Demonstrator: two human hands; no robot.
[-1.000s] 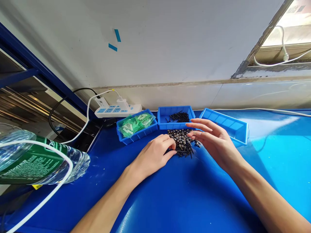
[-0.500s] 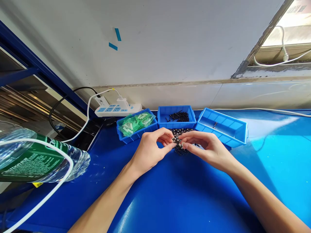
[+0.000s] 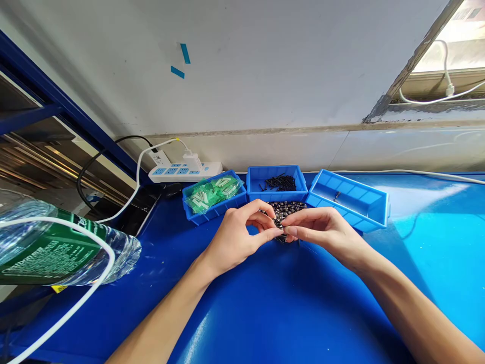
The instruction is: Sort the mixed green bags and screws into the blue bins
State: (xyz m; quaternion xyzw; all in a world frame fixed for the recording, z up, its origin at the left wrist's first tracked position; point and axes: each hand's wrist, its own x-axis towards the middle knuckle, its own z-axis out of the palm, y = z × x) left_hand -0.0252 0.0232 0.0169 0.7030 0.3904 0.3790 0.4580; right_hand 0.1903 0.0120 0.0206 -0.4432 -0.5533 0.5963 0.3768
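My left hand (image 3: 240, 237) and my right hand (image 3: 333, 233) meet fingertip to fingertip over a pile of small dark metallic parts (image 3: 290, 206) on the blue tabletop. Both hands are pinched; whatever lies between the fingertips is too small and too covered to name. Behind the pile, a middle blue bin (image 3: 278, 195) holds black screws (image 3: 282, 182). To its right, a tilted blue bin (image 3: 366, 213) contains a small screw-like piece (image 3: 337, 196). The left blue bin (image 3: 214, 214) carries green plastic bags (image 3: 217, 191) with white strips inside.
A white power strip (image 3: 208, 171) with plugged-in chargers stands against the wall behind the left bin. A large water bottle (image 3: 71, 247) lies at the left, a white cable (image 3: 108, 270) crossing it. Another white cable runs along the table's back edge.
My right thumb and index finger have drawn closer together, and my left thumb has shifted slightly right to meet them. The bins stay in place; the view has shifted slightly.
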